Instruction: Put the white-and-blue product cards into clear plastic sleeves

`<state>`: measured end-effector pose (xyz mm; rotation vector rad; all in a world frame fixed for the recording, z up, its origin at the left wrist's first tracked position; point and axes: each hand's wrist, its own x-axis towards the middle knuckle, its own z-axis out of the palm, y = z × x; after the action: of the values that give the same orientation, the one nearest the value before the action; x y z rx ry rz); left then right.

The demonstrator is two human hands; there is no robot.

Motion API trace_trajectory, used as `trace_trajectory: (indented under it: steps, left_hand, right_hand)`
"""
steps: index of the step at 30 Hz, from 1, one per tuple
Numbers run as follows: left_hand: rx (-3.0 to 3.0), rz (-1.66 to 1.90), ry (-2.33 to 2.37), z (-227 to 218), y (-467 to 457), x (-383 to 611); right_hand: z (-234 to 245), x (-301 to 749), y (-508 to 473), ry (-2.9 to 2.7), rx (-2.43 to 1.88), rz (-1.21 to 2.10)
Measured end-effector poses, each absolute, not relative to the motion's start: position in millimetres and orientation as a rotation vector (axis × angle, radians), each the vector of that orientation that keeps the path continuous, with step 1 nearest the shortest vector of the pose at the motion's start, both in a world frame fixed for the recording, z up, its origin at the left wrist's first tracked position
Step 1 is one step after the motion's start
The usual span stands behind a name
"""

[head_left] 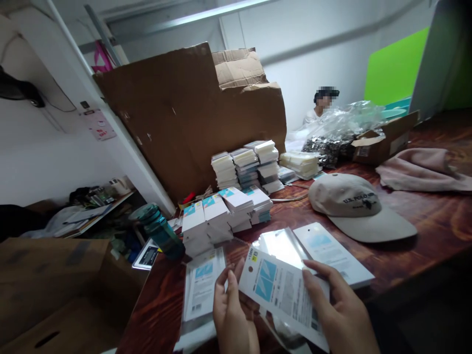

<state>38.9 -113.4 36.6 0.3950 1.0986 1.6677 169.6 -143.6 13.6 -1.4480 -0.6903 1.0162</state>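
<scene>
My right hand (341, 312) grips a white printed card (280, 290) near its right end, thumb on the face. The card has a hole, a yellow mark and a blue picture. My left hand (236, 314) curls around the card's left end, some fingers hidden beneath. Below the card, a clear plastic sleeve (278, 327) shows in part. On the left lies a pile of sleeved cards (201, 287); shiny clear sleeves (282, 243) lie behind the held card. A stack of bare cards (332, 250) sits to the right.
Stacks of cards (206, 221) and taller bundles (245, 164) stand before a cardboard sheet (184, 118). A teal bottle (164, 228) is at the left edge. A cap (354, 204), pink cloth (420, 167) and open carton (391, 137) lie right. A person (315, 114) sits behind.
</scene>
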Motion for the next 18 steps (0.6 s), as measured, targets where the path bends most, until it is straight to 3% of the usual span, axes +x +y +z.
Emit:
trace_trajectory:
  steps: [4, 8, 18]
  left_hand:
    - [0.362, 1.703, 1.105, 40.1, -108.2, 28.0]
    - [0.315, 1.741, 1.126, 40.6, -108.9, 23.1]
    - [0.637, 1.584, 1.079, 16.2, -129.0, 33.9]
  right_hand:
    - [13.0, 175.8, -143.1, -0.799, -1.135, 1.281]
    - [13.0, 183.6, -144.1, -1.118, -1.086, 1.516]
    - [8.3, 145.6, -144.1, -1.042, -1.092, 1.425]
